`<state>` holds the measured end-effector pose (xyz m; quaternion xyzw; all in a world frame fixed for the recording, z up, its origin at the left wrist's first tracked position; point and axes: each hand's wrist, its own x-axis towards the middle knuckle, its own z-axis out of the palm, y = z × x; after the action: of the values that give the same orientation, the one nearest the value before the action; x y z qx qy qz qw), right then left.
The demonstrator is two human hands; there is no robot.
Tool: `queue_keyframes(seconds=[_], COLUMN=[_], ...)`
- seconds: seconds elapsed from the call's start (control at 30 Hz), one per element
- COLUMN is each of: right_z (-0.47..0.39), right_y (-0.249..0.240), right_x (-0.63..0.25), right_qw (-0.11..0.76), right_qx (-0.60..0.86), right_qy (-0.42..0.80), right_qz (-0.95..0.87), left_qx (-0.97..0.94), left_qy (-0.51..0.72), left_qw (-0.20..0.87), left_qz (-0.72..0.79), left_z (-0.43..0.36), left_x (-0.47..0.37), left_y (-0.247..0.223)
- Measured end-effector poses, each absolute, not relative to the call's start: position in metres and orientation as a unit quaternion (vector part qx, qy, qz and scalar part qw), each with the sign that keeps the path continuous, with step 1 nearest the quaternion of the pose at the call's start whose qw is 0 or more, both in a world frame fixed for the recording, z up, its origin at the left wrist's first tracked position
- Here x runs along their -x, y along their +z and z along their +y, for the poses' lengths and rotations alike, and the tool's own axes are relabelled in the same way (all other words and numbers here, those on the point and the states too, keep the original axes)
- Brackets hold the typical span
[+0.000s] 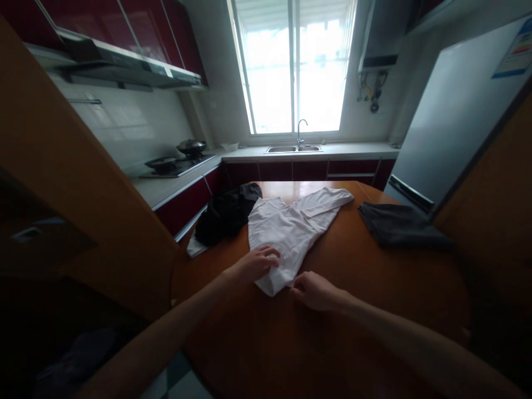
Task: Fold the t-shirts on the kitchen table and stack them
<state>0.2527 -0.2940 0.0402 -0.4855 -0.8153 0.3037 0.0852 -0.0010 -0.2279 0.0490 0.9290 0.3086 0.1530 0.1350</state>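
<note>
A white garment (286, 227) lies spread on the round wooden table (353, 310), with one long part reaching to the back right. My left hand (260, 262) rests on its near left part, fingers apart and slightly bent. Just right of the garment's near corner is my right hand (313, 290), its fingers curled together at the cloth's edge in a pinch.
A heap of black clothing (228, 213) lies at the table's left, with something white under it. A folded dark grey cloth (401, 226) is on the right. Beyond stand a counter with a sink (294, 149), a stove (178, 166) and a fridge (453, 122).
</note>
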Motion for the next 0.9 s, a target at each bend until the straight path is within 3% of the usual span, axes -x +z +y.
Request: queue_keyframes(seconds=[0.27, 0.5, 0.77, 0.9], right_z=[-0.303, -0.266, -0.291, -0.323], right_y=[0.034, 0.033, 0.056, 0.096], right_x=[-0.193, -0.184, -0.338, -0.462], right_qw=[0.138, 0.116, 0.116, 0.139], right_qx=[0.607, 0.609, 0.567, 0.655], right_qy=[0.205, 0.110, 0.137, 0.076], right_qz=[-0.755, -0.777, -0.804, -0.739], left_qx=[-0.843, -0.838, -0.798, -0.848], left_qy=[0.352, 0.394, 0.420, 0.308], left_qw=[0.086, 0.000, 0.027, 0.166], left_qz=[0.397, 0.378, 0.432, 0.398], left_z=[-0.154, -0.124, -0.134, -0.177], left_x=[-0.030, -0.034, 0.013, 0.024], left_y=[0.118, 0.172, 0.143, 0.113])
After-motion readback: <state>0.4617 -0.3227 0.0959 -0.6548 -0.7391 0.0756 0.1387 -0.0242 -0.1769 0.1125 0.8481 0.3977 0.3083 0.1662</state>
